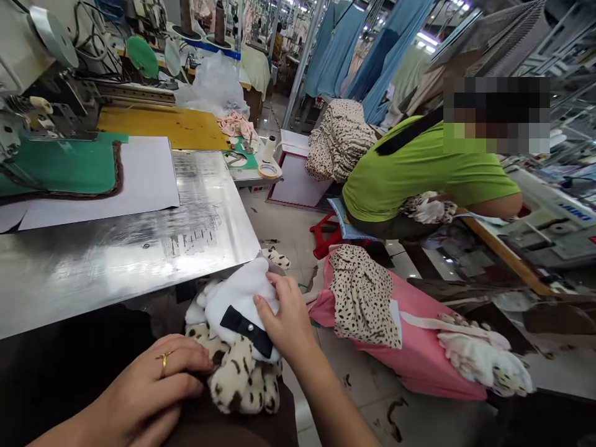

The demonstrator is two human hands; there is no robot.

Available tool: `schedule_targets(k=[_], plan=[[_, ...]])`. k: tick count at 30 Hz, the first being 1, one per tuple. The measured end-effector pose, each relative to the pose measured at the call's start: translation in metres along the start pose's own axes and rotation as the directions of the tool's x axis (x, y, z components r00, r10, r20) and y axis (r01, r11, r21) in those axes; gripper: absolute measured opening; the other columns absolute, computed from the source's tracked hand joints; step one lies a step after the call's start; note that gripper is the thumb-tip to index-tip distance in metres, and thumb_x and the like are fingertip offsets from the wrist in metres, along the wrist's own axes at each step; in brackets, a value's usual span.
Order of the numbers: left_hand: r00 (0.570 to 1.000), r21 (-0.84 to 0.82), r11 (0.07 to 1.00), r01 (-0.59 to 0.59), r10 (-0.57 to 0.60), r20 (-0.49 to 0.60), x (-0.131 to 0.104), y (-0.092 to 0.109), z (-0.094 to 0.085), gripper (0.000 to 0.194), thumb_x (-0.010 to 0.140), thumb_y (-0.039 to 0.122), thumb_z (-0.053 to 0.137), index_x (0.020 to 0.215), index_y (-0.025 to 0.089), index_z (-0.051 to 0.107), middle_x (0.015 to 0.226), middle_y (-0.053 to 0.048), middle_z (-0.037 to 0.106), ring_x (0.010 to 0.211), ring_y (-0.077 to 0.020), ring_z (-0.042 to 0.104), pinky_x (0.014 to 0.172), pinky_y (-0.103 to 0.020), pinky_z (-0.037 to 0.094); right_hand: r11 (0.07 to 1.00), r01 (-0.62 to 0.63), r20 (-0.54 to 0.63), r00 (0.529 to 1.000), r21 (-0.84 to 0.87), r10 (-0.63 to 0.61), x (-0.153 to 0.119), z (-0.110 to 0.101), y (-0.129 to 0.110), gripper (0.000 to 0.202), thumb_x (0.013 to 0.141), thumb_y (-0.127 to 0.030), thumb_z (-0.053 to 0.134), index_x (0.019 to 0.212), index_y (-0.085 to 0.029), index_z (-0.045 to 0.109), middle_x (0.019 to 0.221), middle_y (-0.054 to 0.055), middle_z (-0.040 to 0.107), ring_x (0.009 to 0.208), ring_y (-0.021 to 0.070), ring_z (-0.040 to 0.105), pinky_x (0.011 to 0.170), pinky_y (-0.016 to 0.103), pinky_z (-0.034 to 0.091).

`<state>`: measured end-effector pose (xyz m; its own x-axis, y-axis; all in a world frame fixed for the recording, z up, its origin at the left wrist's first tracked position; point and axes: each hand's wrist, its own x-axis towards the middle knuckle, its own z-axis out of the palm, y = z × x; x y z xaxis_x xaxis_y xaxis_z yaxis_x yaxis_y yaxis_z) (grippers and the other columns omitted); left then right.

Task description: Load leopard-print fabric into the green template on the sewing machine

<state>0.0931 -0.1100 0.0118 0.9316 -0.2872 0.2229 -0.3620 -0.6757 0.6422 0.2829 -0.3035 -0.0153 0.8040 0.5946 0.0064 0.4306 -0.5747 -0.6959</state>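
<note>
A white plush piece (237,292) with a black bow strip (246,332) and a pearl-like bead lies over my lap. Under and below it bunches dark-spotted cream plush (242,379). My right hand (288,310) is closed on the right edge of the white piece, its thumb pressed on the front and the other fingers over the top. Palm down, my left hand (153,385) rests at the left of the spotted plush. Its fingers are loosely bent and slightly apart, the tips touching the fabric. A ring is on one finger.
A metal worktable (205,211) with a sewing machine (46,81) and green plate (60,167) stands at left. To the right, a pink-covered surface (419,347) carries spotted fabric (363,292) and white plush pieces (479,360). Beyond sits a person in a green shirt (410,174).
</note>
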Motion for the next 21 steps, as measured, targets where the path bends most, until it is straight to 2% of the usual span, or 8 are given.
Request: schedule_targets(k=[3, 6, 8, 11, 13, 16, 19, 21], plan=[[0.985, -0.123, 0.987, 0.104, -0.119, -0.122, 0.002, 0.002, 0.003, 0.042, 0.090, 0.015, 0.050, 0.129, 0.029, 0.047, 0.110, -0.002, 0.067, 0.105, -0.0152, 0.063, 0.092, -0.021, 0.056, 0.999, 0.021, -0.028, 0.999, -0.044, -0.023, -0.001, 0.004, -0.003, 0.047, 0.088, -0.034, 0.057, 0.131, -0.014, 0.054, 0.116, 0.015, 0.059, 0.107, 0.0281, 0.057, 0.093, 0.046, 0.051], [0.975, -0.143, 0.985, 0.094, -0.120, -0.185, 0.009, 0.004, 0.010, 0.050, 0.097, 0.035, 0.053, 0.144, 0.030, 0.036, 0.102, -0.003, 0.066, 0.094, -0.0170, 0.064, 0.089, -0.026, 0.056, 0.995, 0.045, -0.045, 0.998, -0.094, -0.050, -0.001, 0.005, -0.008, 0.045, 0.090, -0.038, 0.054, 0.128, -0.013, 0.055, 0.113, 0.015, 0.060, 0.107, 0.0303, 0.058, 0.093, 0.049, 0.050], [0.983, -0.128, 0.991, 0.041, -0.063, -0.173, 0.014, 0.006, 0.014, 0.044, 0.097, 0.031, 0.049, 0.141, 0.031, 0.041, 0.091, -0.002, 0.064, 0.082, -0.0157, 0.062, 0.082, -0.028, 0.054, 0.994, 0.036, -0.035, 0.999, -0.103, -0.040, 0.001, 0.004, -0.011, 0.044, 0.091, -0.039, 0.054, 0.127, -0.013, 0.055, 0.113, 0.015, 0.061, 0.108, 0.0311, 0.057, 0.093, 0.050, 0.049], [0.990, -0.155, 0.988, 0.014, -0.036, -0.139, 0.015, 0.007, 0.015, 0.042, 0.088, 0.012, 0.044, 0.125, 0.031, 0.051, 0.083, 0.000, 0.062, 0.073, -0.0125, 0.061, 0.071, -0.022, 0.053, 0.998, 0.001, -0.026, 1.000, -0.061, -0.003, 0.005, 0.003, -0.010, 0.043, 0.091, -0.039, 0.055, 0.126, -0.015, 0.056, 0.113, 0.014, 0.060, 0.107, 0.0295, 0.058, 0.092, 0.047, 0.048], [0.979, -0.153, 0.986, 0.073, -0.100, -0.177, 0.008, 0.005, 0.015, 0.043, 0.084, 0.010, 0.045, 0.121, 0.031, 0.051, 0.092, -0.001, 0.066, 0.082, -0.0135, 0.066, 0.074, -0.019, 0.055, 1.000, -0.003, -0.053, 0.999, -0.018, 0.002, 0.007, 0.003, -0.008, 0.041, 0.091, -0.038, 0.053, 0.124, -0.015, 0.056, 0.109, 0.013, 0.061, 0.099, 0.0262, 0.059, 0.087, 0.043, 0.049], [0.951, -0.147, 0.976, 0.159, -0.191, -0.242, -0.012, -0.003, 0.020, 0.044, 0.085, 0.012, 0.051, 0.124, 0.033, 0.052, 0.111, -0.001, 0.069, 0.103, -0.0157, 0.068, 0.090, -0.019, 0.057, 0.999, 0.035, -0.143, 0.989, 0.024, -0.031, 0.006, 0.005, -0.006, 0.033, 0.092, -0.035, 0.051, 0.118, -0.016, 0.058, 0.097, 0.009, 0.060, 0.086, 0.0214, 0.057, 0.077, 0.038, 0.048], [0.928, -0.223, 0.952, 0.211, -0.267, -0.261, -0.033, -0.010, 0.033, 0.041, 0.090, 0.015, 0.052, 0.125, 0.036, 0.054, 0.117, 0.003, 0.068, 0.113, -0.0128, 0.065, 0.102, -0.018, 0.051, 0.994, 0.101, -0.232, 0.969, 0.048, -0.087, 0.003, 0.005, -0.007, 0.026, 0.093, -0.029, 0.050, 0.113, -0.016, 0.058, 0.091, 0.006, 0.058, 0.082, 0.0187, 0.056, 0.073, 0.033, 0.048], [0.888, -0.312, 0.911, 0.271, -0.361, -0.284, -0.042, -0.010, 0.043, 0.035, 0.094, 0.020, 0.049, 0.123, 0.038, 0.056, 0.121, 0.004, 0.066, 0.118, -0.0102, 0.062, 0.106, -0.016, 0.047, 0.985, 0.158, -0.271, 0.953, 0.065, -0.135, 0.001, 0.005, -0.007, 0.022, 0.095, -0.024, 0.047, 0.113, -0.017, 0.057, 0.090, 0.005, 0.059, 0.082, 0.0168, 0.057, 0.073, 0.031, 0.048]])
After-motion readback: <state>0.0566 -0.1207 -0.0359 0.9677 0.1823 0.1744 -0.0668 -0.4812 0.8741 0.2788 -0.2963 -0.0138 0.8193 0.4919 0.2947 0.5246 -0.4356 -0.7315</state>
